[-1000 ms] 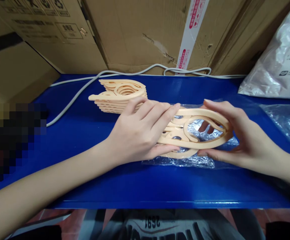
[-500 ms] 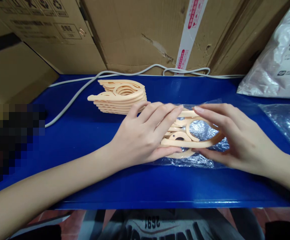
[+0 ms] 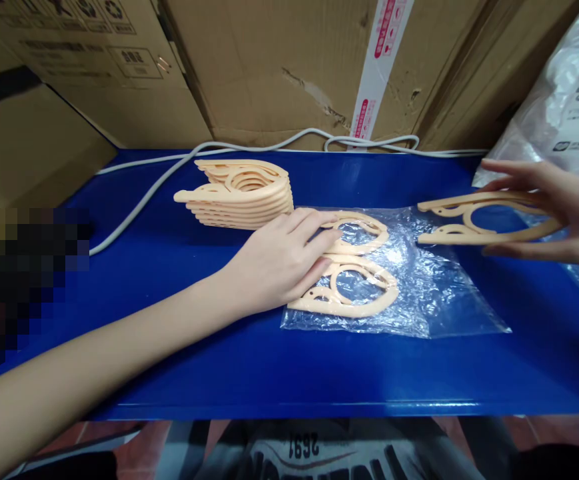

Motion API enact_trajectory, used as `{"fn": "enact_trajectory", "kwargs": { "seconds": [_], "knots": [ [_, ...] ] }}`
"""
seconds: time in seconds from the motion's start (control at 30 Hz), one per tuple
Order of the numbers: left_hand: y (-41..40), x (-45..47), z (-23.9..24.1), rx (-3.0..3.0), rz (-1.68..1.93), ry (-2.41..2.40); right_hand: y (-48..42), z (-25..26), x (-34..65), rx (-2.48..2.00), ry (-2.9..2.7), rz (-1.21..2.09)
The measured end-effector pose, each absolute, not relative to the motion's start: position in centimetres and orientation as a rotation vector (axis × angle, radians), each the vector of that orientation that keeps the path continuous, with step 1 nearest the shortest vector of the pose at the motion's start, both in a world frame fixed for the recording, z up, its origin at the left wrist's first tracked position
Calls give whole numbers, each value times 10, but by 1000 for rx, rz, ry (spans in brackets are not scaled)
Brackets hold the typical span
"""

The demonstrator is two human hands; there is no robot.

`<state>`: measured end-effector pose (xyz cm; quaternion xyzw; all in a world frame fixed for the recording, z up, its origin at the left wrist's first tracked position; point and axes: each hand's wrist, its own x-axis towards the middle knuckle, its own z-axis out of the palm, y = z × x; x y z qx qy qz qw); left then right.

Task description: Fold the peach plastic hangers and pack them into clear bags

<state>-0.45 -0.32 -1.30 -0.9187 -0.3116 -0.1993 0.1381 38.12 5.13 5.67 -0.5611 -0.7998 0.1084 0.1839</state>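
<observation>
Two cream pieces (image 3: 346, 255) on or in the bag (image 3: 462, 317), a stack (image 3: 256, 200) left beside them
The right hand's (image 3: 566, 217) fingers hold another piece (image 3: 484, 238); the left hand's (image 3: 279, 267) lie over the pair, grip unclear

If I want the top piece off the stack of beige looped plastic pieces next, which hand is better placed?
Probably the left hand: it is close beside the stack, though it partly covers two similar pieces. The right hand is farther off and holds a matching piece.
</observation>
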Motion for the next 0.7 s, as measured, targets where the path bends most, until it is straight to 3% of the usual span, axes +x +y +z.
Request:
{"fn": "enact_trajectory", "kwargs": {
  "seconds": [0.13, 0.37, 0.7],
  "knots": [
    [-3, -3, -14, -2683, -568, -926, 41, 54, 380, -1434, -2515, 518],
    [-5, -6, -9, -2706, -533, -938, 30, 53, 359, -1417, -2475, 724],
    [-9, -9, -6, -2647, -533, -950, 27, 50, 347, -1339, -2403, 766]
  ]
}}
